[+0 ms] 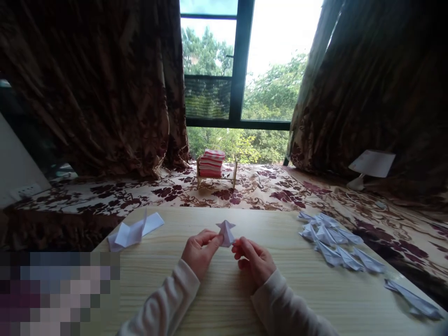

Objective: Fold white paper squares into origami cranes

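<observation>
Both of my hands pinch a small folded piece of pale lilac-white paper (pixel 226 231) just above the light wooden table (pixel 224 289). My left hand (pixel 200 252) grips its left side with thumb and fingers pressed together. My right hand (pixel 253 259) holds its right lower edge in a pinch. The paper stands upright with a pointed top between the fingertips.
Several finished folded paper shapes (pixel 332 242) lie in a row on the table's right side, one more (pixel 415 301) near the right corner. A loosely folded sheet (pixel 134 231) lies at the far left. Beyond are a small wooden rack with striped cloth (pixel 212 164), curtains and a window.
</observation>
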{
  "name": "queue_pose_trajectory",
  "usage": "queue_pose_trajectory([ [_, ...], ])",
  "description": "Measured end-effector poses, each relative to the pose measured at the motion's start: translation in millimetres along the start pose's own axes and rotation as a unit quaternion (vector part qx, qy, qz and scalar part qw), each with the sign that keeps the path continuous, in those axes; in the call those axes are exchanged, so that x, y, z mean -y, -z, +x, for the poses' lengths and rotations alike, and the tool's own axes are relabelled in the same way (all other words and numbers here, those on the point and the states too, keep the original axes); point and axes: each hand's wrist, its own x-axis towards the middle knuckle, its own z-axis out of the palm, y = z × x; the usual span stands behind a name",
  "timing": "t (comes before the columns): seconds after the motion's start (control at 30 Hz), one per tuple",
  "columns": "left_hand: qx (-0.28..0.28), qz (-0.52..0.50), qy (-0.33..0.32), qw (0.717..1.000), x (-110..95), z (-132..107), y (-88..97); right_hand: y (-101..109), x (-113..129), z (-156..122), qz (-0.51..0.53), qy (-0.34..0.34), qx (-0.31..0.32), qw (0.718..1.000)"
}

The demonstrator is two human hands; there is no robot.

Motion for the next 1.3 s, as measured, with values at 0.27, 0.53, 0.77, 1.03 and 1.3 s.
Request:
queue_pose_trajectory([
  [0.27, 0.031, -0.013, 0.02, 0.999, -1, -10, -12.4, -1, -14, 0, -0.035, 0.076, -0.03, 0.996],
  [0.53, 0.049, -0.019, 0.024, 0.998, 1, -18, -8.7, 0, -14, -2, -0.103, 0.136, 0.014, 0.985],
  [0.77, 0.064, 0.003, 0.016, 0.998, 3, -18, -9.4, 0, -11, -5, -0.138, 0.175, 0.013, 0.975],
  [1.03, 0.064, 0.013, 0.015, 0.998, 3, -18, -10.2, 5, -12, -4, -0.181, 0.201, 0.015, 0.963],
  [1.3, 0.064, 0.029, 0.024, 0.997, 8, -16, -10.0, 9, -11, -3, -0.214, 0.186, 0.037, 0.958],
])
